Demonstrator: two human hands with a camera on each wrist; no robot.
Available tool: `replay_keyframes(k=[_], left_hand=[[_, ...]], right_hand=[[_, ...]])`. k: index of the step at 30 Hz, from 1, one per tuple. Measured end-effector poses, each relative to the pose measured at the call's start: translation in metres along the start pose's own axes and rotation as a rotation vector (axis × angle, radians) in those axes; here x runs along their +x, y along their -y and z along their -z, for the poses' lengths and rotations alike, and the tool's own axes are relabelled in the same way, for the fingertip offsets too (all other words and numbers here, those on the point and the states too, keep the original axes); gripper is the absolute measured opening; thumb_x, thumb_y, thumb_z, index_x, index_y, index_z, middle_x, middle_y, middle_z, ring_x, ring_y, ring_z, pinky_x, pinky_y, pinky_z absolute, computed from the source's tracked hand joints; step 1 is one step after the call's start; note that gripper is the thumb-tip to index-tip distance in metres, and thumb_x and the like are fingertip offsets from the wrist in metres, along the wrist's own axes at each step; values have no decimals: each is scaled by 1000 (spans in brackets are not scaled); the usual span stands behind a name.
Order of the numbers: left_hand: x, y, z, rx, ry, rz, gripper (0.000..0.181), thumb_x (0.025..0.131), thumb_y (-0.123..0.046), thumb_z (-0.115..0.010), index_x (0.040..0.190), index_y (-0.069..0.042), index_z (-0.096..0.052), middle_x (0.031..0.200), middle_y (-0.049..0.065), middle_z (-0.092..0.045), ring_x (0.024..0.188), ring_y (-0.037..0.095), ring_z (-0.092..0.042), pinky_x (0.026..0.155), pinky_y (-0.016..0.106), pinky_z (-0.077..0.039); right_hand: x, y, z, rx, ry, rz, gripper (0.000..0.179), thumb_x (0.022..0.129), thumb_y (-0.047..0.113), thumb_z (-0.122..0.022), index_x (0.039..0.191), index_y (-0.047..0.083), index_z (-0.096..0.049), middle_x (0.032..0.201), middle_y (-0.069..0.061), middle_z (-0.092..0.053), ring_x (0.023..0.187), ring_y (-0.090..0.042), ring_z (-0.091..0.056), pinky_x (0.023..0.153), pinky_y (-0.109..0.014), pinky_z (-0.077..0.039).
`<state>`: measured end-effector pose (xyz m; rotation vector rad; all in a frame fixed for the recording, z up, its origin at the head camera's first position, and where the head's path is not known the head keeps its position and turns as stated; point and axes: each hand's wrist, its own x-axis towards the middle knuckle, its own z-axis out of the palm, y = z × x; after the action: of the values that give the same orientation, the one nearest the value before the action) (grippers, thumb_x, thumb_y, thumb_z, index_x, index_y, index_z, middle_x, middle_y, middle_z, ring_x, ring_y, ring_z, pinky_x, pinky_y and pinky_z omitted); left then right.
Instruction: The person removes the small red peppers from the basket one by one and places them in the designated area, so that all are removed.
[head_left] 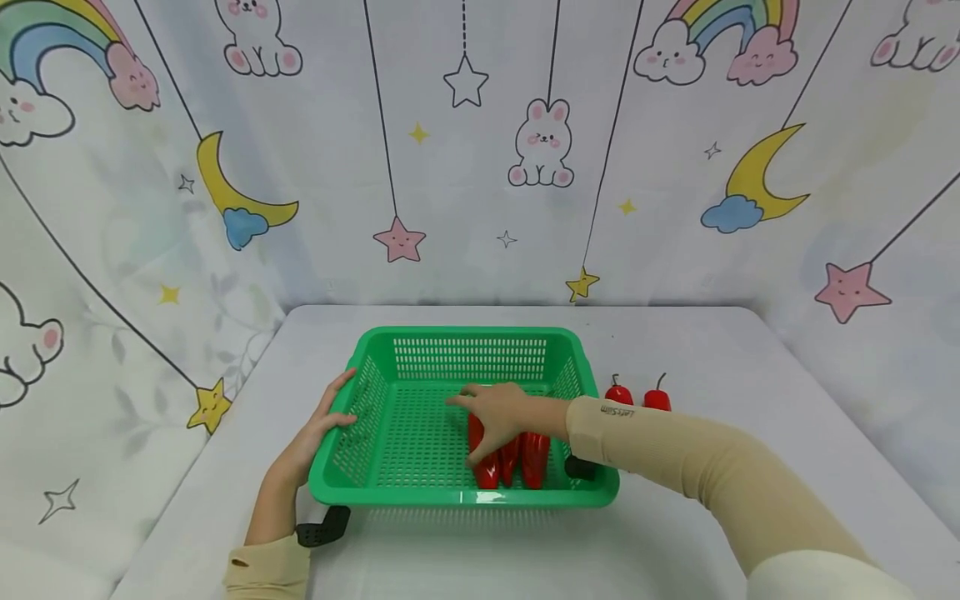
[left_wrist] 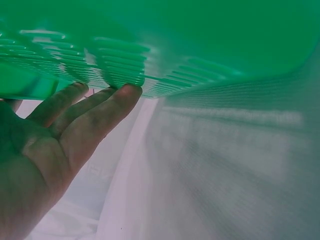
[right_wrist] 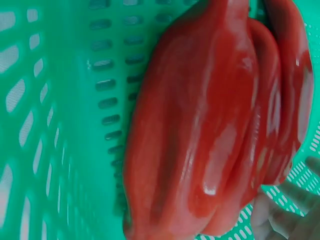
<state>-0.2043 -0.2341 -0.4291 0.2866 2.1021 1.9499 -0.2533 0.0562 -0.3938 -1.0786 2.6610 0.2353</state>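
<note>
A green perforated plastic basket point(head_left: 480, 333) stands on the white table. My left hand point(head_left: 311, 437) holds its left side, thumb over the rim; in the left wrist view the fingers point(left_wrist: 95, 117) lie nearly straight against the outer wall. Three glossy red peppers point(head_left: 535, 458) lie side by side in the basket's right half. Over the leftmost pepper point(head_left: 486, 475) is my right hand point(head_left: 502, 412), fingers and thumb spread. The right wrist view shows the peppers point(right_wrist: 185, 135) close up, with fingers point(right_wrist: 280, 215) beyond them at the lower right.
Two more red peppers with stems, a left one point(head_left: 618, 393) and a right one point(head_left: 657, 400), lie on the table point(head_left: 712, 358) right of the basket, partly hidden by my right sleeve point(head_left: 660, 450). A printed curtain point(head_left: 465, 192) hangs behind the table.
</note>
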Motion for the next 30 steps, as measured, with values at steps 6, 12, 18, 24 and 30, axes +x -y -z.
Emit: replay_keyframes(k=[6, 12, 18, 24, 30], left_hand=[[0, 0, 1, -8, 2, -6, 68, 90, -15, -38, 147, -29, -4, 150, 13, 4, 126, 41, -17, 81, 42, -39], [0, 1, 0, -13, -2, 5, 68, 89, -14, -38, 147, -29, -4, 150, 13, 3, 126, 40, -18, 82, 41, -39], [-1, 1, -1, 1, -12, 19, 69, 89, -15, -38, 147, -31, -4, 150, 12, 4, 127, 42, -17, 80, 43, -40], [-1, -1, 0, 0, -9, 13, 69, 89, -15, -38, 147, -30, -4, 150, 12, 4, 128, 41, -17, 81, 42, -40], [0, -1, 0, -2, -6, 12, 69, 90, -15, -38, 147, -30, -4, 150, 13, 3, 127, 42, -18, 81, 43, -40]], right_hand=[[4, 4, -9, -76, -3, 12, 97, 63, 75, -57, 144, 29, -28, 142, 0, -33, 76, -13, -59, 48, -23, -38], [6, 6, -17, -118, 13, 0, 100, 60, 78, -57, 143, 30, -29, 140, 1, -35, 69, -13, -56, 48, -23, -38], [7, 7, -18, -84, 17, -5, 99, 60, 76, -60, 142, 30, -30, 140, -4, -33, 82, -18, -57, 55, -25, -43], [8, 7, -17, 127, 9, -7, 93, 62, 57, -75, 139, 23, -35, 136, -8, -33, 75, -17, -52, 62, -27, -44], [7, 7, -15, 219, 24, 36, 88, 63, 43, -80, 137, 18, -38, 130, -6, -34, 77, -14, -51, 66, -23, -43]])
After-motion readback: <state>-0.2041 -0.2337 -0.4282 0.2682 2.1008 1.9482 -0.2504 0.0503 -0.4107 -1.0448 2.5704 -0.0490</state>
